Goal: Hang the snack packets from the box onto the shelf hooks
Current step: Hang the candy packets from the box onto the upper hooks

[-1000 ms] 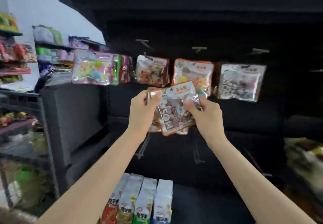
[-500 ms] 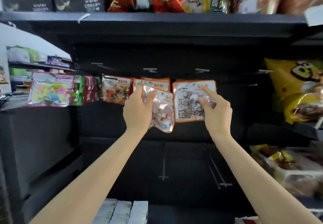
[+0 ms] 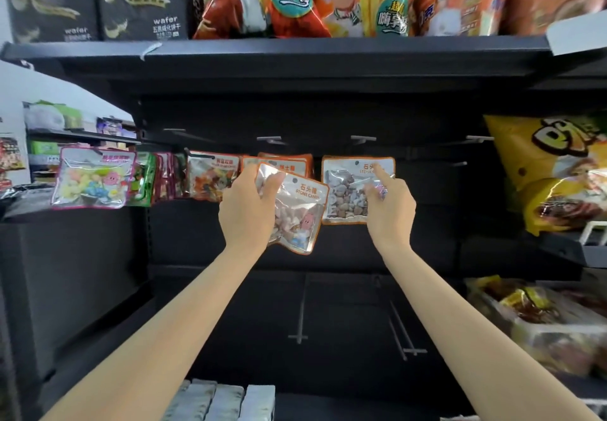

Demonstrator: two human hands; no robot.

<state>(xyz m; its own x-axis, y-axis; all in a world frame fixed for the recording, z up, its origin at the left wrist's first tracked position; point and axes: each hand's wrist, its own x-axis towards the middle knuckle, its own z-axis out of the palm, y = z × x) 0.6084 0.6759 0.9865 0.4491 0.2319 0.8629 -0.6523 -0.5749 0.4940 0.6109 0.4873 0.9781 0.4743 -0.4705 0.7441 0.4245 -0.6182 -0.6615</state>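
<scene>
My left hand (image 3: pixel 248 208) grips an orange-edged stone candy packet (image 3: pixel 297 215), tilted, in front of the black shelf back. My right hand (image 3: pixel 391 204) holds a second stone candy packet (image 3: pixel 348 190) upright just below a metal hook (image 3: pixel 363 139), with the index finger stretched up to the packet's top edge. Whether this packet is on a hook cannot be told. Other packets hang to the left: an orange one (image 3: pixel 285 161) behind my left hand, a mixed-candy one (image 3: pixel 210 176) and a pink-edged one (image 3: pixel 93 177). The box is out of sight.
Bare hooks (image 3: pixel 269 139) (image 3: pixel 478 138) stick out along the rail. The shelf above (image 3: pixel 295 52) carries big snack bags. Yellow bags (image 3: pixel 555 174) fill the right unit. Lower hooks (image 3: pixel 300 322) and white packets (image 3: pixel 223 401) are below.
The view has tilted up from the lower shelf. My hands have separated the two packets and raised them to the hook rail; the right hand's packet has gone right, under a hook.
</scene>
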